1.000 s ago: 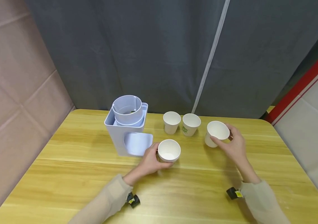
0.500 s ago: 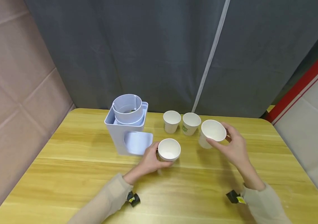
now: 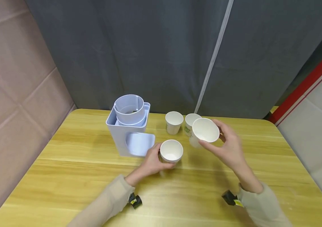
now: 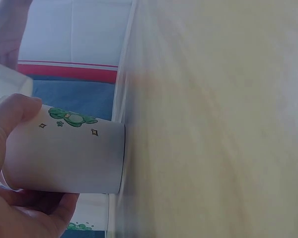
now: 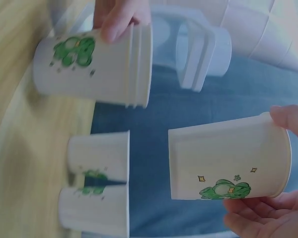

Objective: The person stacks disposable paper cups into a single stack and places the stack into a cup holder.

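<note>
In the head view my left hand (image 3: 152,162) grips a stack of white paper cups (image 3: 171,152) that stands upright on the table. The right wrist view shows nested rims on this stack (image 5: 84,74) and a green cartoon print. My right hand (image 3: 230,148) holds one paper cup (image 3: 205,130) by its rim, thumb on the near side, lifted off the table and slightly tilted. That cup (image 5: 228,158) is apart from the stack. Behind them stand two more paper cups, one on the left (image 3: 174,122) and one on the right (image 3: 191,121), partly hidden by the lifted cup.
A pale blue plastic holder (image 3: 128,126) with a round tube on top stands left of the stack, close to my left fingers. The wooden table (image 3: 73,176) ends at a grey curtain (image 3: 155,56) behind. Padded pink panels rise at the left, white ones at the right.
My right hand has moved left with its cup, raising it and tilting it slightly, toward the stack. My left hand and the stack stay where they were.
</note>
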The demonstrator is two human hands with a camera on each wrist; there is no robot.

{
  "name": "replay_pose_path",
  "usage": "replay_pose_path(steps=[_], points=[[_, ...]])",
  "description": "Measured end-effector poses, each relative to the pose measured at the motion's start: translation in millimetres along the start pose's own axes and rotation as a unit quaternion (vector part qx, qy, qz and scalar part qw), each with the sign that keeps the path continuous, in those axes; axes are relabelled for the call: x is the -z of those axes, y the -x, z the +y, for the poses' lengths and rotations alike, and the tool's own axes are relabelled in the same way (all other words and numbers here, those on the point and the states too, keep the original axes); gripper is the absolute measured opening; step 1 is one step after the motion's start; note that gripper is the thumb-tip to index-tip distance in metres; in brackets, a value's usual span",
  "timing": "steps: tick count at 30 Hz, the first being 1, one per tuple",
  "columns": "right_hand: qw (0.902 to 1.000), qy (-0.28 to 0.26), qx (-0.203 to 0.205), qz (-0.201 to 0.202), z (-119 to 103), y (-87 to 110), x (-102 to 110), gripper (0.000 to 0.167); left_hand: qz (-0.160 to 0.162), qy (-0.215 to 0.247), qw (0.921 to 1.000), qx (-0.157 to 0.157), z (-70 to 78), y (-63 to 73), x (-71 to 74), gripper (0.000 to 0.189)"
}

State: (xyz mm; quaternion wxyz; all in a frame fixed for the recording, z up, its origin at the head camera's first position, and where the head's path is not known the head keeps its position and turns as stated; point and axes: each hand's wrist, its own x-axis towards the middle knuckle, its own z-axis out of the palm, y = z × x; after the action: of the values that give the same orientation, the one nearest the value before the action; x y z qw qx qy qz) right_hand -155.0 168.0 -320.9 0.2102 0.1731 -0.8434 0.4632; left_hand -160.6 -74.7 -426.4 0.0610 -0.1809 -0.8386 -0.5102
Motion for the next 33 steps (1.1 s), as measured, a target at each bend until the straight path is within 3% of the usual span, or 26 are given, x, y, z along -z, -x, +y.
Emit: replay_pose_path(steps=[11,24,33], points=[[0.9954,-0.068,0.04,-0.054,-18.4,-3.6,-27.2,0.07,-0.005,0.014,0.9999,-0.006,-0.8,1.9,0.9,0.07],[0.9865,-0.116,0.031,-0.111,-19.8,2.8,-53.1,0.069,-0.008,0.009,0.9997,-0.019,0.9,3.7,0.4,0.066],[0.9892,-0.075,0.029,-0.122,-7.3,9.4,-65.6,0.069,-0.009,0.002,0.9999,-0.015,2.4,3.3,-0.4,0.064]])
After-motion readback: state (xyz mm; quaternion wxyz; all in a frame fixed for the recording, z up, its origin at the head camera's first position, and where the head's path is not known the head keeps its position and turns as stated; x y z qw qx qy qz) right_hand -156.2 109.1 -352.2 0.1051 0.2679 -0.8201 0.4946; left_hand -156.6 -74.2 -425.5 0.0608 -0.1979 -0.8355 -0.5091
